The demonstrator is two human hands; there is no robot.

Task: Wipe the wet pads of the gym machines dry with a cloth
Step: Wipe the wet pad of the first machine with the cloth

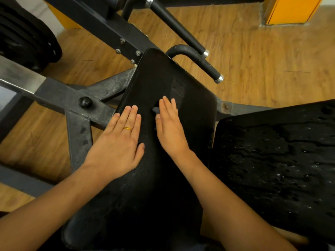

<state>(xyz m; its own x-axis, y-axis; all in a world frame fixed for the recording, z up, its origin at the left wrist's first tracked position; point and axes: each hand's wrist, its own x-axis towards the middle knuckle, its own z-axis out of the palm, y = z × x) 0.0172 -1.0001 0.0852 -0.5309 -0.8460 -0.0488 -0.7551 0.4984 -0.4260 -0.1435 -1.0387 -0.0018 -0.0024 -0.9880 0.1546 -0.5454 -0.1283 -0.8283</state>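
Note:
A long black pad (159, 82) of a gym machine runs from the lower middle up to the centre. My left hand (119, 142) lies flat on its left side, fingers straight, a gold ring on one finger. My right hand (169, 127) presses flat on the pad's middle, over a dark cloth. Only a small grey fold of the cloth (155, 109) shows by the index finger. A second black pad (275, 160) at the right is covered in water drops.
The machine's dark steel frame (76, 98) crosses at the left, with black weight plates (27, 37) at the top left. Two black handle bars (203, 60) stick out above the pad. Wooden floor lies around, and a yellow cabinet (291, 9) stands at the top right.

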